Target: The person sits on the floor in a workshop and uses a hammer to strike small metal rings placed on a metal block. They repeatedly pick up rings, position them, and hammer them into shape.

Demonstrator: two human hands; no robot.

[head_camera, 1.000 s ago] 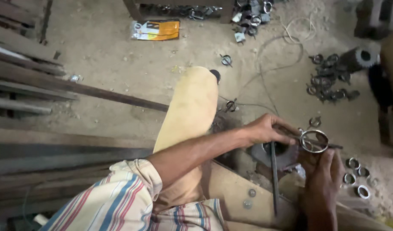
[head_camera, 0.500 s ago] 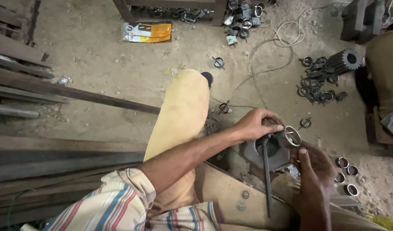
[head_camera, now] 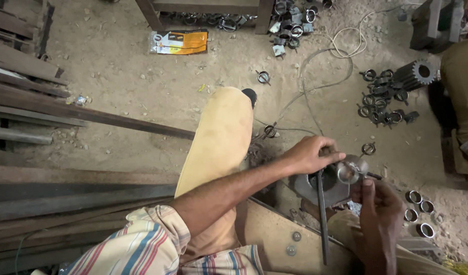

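We've got the ring (head_camera: 352,169) pinched in our right hand (head_camera: 379,203), at 3 o'clock just past our left hand (head_camera: 309,154), which grips the tool (head_camera: 320,203) below.

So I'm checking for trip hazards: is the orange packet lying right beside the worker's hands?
No, the orange packet lies far off on the sandy floor near the top, while both hands work at the metal ring lower right.

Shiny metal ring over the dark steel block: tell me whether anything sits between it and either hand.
Nothing visible does. The left hand touches the shiny metal ring from the left with its fingertips, and the right hand meets it from below. The dark steel block and the thin black rod lie under and beside it, not between.
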